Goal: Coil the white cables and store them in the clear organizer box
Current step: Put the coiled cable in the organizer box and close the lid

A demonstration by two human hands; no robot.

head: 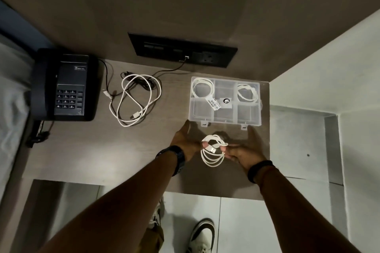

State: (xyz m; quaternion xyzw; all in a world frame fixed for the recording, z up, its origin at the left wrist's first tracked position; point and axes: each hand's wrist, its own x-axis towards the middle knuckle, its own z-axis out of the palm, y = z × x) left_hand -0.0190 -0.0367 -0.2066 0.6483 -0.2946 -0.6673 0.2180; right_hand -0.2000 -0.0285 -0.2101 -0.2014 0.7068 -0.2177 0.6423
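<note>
A coiled white cable (212, 153) hangs between my hands just in front of the clear organizer box (225, 116). My left hand (186, 142) pinches the coil's top left, and my right hand (244, 151) pinches its right side. The box's lid is shut; two coiled white cables lie in its back compartments, one at the back left (202, 87) and one at the back right (247, 92). A loose white cable (135, 98) sprawls uncoiled on the desk to the box's left.
A black desk phone (65, 84) stands at the left, its dark cord tangled under the loose white cable. A black socket panel (183, 49) sits on the wall behind. The desk's right edge runs just past the box; floor tiles and shoes show below.
</note>
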